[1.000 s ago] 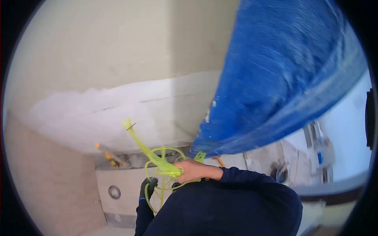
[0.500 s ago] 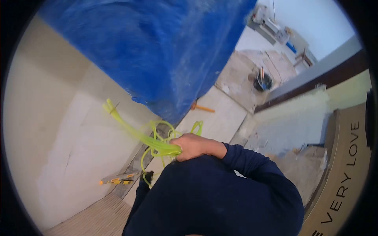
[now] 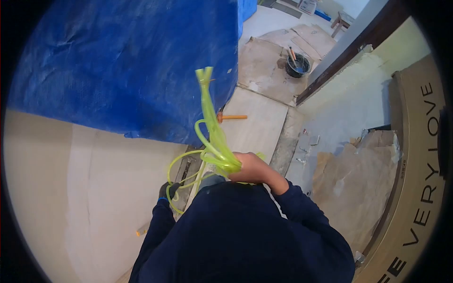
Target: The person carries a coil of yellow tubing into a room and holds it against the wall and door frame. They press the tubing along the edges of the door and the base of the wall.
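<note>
A bundle of thin yellow-green plastic hose (image 3: 214, 127) is gripped by my bare right hand (image 3: 252, 168) in front of my body. Its doubled ends point up and away, apparently tied near the tip. Loose loops hang to the left of the fist. My left hand (image 3: 170, 190), in a dark glove, is lower left beside the wall; its fingers look curled around one of these loops, though small and partly hidden. Beyond the bundle, an orange-handled hammer (image 3: 233, 117) lies on the pale floor tile.
Blue sheeting (image 3: 127, 70) covers something large ahead. A black bucket (image 3: 297, 66) with handled tools sits on brown floor paper (image 3: 264, 70). To the right stands a large printed cardboard box (image 3: 420, 188). A yellow-ended tool (image 3: 141, 231) shows at lower left.
My view has turned, and the hose ends have swung from pointing left to pointing up and away. My gloved left hand now shows more clearly beside the hose loops. My right hand keeps its grip.
</note>
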`<state>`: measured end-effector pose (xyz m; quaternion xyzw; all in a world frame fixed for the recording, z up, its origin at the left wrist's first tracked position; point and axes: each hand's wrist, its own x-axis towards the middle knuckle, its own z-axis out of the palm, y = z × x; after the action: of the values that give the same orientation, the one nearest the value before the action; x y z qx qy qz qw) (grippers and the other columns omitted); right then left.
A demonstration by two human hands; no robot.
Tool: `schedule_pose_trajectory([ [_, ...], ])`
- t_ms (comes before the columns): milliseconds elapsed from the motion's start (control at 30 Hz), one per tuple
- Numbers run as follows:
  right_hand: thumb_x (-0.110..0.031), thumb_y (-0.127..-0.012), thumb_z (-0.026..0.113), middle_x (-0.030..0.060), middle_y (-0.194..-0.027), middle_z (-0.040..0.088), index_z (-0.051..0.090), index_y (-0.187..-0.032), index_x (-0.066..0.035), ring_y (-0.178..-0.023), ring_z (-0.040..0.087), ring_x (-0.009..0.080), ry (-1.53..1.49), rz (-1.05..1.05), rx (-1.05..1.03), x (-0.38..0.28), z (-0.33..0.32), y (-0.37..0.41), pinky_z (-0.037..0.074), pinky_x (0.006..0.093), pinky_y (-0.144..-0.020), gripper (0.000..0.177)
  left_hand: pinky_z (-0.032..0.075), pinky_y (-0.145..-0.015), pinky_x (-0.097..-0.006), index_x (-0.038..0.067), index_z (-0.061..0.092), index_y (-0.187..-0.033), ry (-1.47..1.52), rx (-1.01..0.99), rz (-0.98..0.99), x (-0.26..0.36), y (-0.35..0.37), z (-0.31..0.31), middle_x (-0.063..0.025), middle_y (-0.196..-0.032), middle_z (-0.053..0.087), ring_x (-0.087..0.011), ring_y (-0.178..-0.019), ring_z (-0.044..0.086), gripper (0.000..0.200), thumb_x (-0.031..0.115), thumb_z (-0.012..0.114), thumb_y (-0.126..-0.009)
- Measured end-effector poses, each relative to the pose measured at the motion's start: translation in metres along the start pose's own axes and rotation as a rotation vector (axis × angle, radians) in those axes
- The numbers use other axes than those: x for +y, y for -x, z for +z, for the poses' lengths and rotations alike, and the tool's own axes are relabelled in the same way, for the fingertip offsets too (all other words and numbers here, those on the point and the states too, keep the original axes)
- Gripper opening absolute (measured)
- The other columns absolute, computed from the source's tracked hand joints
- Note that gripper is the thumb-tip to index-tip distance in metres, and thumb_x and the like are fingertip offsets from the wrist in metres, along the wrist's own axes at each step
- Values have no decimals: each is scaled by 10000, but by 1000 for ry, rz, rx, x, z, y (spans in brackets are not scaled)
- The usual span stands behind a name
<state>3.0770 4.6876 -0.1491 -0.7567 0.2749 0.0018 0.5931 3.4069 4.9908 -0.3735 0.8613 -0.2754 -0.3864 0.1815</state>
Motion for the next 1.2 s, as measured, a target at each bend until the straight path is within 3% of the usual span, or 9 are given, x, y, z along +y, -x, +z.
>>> schedule_pose_trajectory([
  [300,-230,-675,708,103,-828,659,630,-1034,-32,-753,613,185,-70,86,495,-12,-17,21,486,323,-723,418,499,-663,-365,44,670,-819,-263,-176,184,19,-75,20,-124,-726,666,-228,-714,645,338,382,670,-807],
  [367,-208,-683,705,100,-808,655,633,-1027,-29,-729,605,175,-67,133,579,-22,-31,24,484,320,-695,394,499,-707,-442,55,688,-846,-243,-192,262,41,-78,12,-186,-835,677,-349,-788,650,443,489,629,-782],
  [633,-96,-703,706,60,-768,660,583,-840,-14,-599,566,96,-53,106,1088,-53,-81,49,444,255,-542,201,480,-685,-420,73,683,-842,-197,-345,593,225,-99,18,-160,-791,647,-322,-725,625,367,426,584,-851],
  [733,-151,-679,728,41,-705,621,610,-832,-6,-643,563,111,43,93,1196,-73,-108,64,460,279,-606,242,483,-667,-357,52,645,-950,248,-594,787,343,-82,15,-78,-863,637,-200,-754,621,256,293,564,-924],
  [833,-125,-690,718,52,-761,652,614,-839,-5,-677,585,106,9,42,1307,-86,-133,80,467,269,-628,218,495,-681,-296,26,621,-963,872,-935,556,453,-21,0,-9,-869,617,-106,-831,600,263,285,593,-933],
  [1033,-67,-715,682,59,-812,659,601,-873,-6,-646,570,103,-50,-33,1390,-43,-166,112,459,251,-590,188,507,-735,-312,24,628,-979,477,-811,885,521,-38,45,-69,-899,640,-175,-847,627,287,300,628,-900],
  [1100,-77,-713,683,56,-805,655,605,-864,-4,-651,571,108,-62,-1,1372,-6,-171,114,460,257,-595,185,481,-861,-408,37,586,-1125,-242,-282,1322,483,-106,89,-189,-1117,608,-339,-994,604,513,387,709,-771],
  [1167,-137,-694,711,54,-775,647,629,-880,2,-686,593,136,84,223,1311,50,-177,108,481,297,-648,246,433,-964,-407,37,541,-1233,-442,-190,1009,436,-141,109,-171,-1215,578,-315,-1121,555,593,352,674,-749],
  [1200,-143,-692,707,57,-776,646,629,-891,4,-684,596,148,56,217,1290,72,-174,101,482,305,-644,259,431,-961,-399,41,578,-1192,-288,-115,1150,399,-163,112,-179,-1213,585,-319,-1131,554,512,308,640,-760],
])
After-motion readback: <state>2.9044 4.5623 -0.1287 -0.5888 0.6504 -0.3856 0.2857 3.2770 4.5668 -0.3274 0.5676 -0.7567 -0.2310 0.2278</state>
